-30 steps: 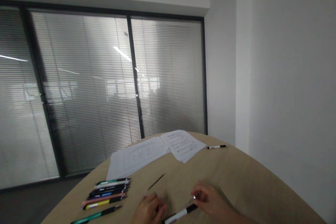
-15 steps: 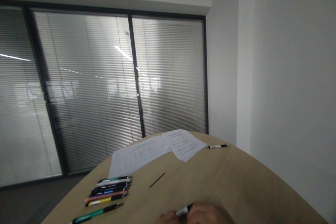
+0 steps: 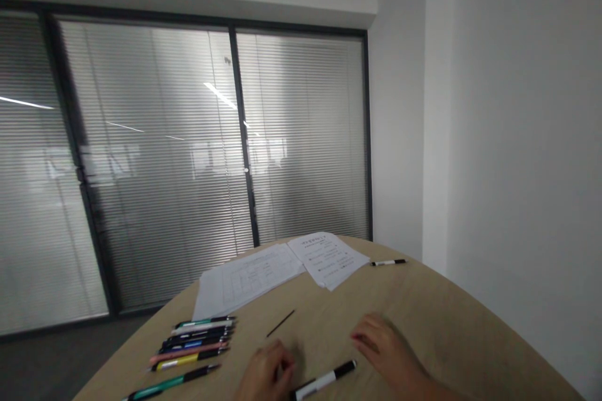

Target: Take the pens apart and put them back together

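A white and black pen point(image 3: 324, 382) lies at the front of the table, with a thin dark piece along its side, partly out of frame. Left of it is my left hand point(image 3: 267, 371), its fingers curled and the thumb apart, nothing visible in them. My right hand point(image 3: 388, 351) hovers to the right of the pen, fingers loosely bent, a gap between them and the thumb; I see nothing held. Beyond my left hand lies a thin dark rod point(image 3: 281, 323), like a pen refill.
Several pens point(image 3: 192, 343) lie in a row at the left, with a green pen point(image 3: 174, 382) nearest me. Printed sheets point(image 3: 249, 279) cover the far left part of the round table point(image 3: 451, 332). Another white and black pen point(image 3: 388, 262) lies beside them.
Both hands were together at the front edge on the white and black pen. Now they have let go and moved apart and forward, and the pen lies between them.
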The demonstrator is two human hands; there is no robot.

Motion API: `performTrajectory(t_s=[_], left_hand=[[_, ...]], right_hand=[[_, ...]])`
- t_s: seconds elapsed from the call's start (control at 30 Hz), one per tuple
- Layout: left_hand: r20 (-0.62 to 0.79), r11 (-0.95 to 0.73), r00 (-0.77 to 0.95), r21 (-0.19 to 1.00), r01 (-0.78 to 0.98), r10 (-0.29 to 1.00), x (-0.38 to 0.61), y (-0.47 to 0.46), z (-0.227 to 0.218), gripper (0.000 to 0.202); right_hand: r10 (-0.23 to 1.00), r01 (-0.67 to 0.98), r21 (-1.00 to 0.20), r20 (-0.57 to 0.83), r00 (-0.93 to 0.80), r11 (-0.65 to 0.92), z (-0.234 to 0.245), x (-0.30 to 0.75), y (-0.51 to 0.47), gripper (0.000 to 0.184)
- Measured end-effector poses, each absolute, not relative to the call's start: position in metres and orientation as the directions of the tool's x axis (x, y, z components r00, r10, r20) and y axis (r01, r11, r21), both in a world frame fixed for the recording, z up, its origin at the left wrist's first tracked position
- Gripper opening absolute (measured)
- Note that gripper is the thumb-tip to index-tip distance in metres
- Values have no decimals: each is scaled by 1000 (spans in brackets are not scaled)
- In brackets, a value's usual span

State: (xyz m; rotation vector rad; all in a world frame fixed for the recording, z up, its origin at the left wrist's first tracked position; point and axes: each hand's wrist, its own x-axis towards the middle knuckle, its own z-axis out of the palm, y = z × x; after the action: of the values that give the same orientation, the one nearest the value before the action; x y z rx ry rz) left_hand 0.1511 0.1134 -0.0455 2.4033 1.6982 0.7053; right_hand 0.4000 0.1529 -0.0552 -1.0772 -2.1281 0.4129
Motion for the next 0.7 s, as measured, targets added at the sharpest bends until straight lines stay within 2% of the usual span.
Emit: performTrajectory(t_s=[0.13, 0.2, 0.4, 0.53, 0.7], left_hand=[[345, -306, 248, 125, 944, 905, 123, 129, -44, 12], [385, -292, 246, 63, 955, 889, 111, 136, -49, 14], [384, -303, 329, -129, 944, 863, 104, 140, -54, 15], [399, -324, 372, -184, 928, 838, 107, 138, -52, 11], [568, -415, 452, -204, 887, 688, 105, 137, -51, 20]], right_hand=[[779, 654, -449, 492, -388, 609, -59, 410, 168, 19], [785, 678, -424, 476, -396, 600, -61, 414, 173, 22], [811, 758, -348, 434, -391, 552, -67, 417, 177, 33], [806, 782, -286, 420, -417, 554, -67, 416, 177, 37], [791, 783, -247, 419, -445, 571, -69, 415, 177, 38]])
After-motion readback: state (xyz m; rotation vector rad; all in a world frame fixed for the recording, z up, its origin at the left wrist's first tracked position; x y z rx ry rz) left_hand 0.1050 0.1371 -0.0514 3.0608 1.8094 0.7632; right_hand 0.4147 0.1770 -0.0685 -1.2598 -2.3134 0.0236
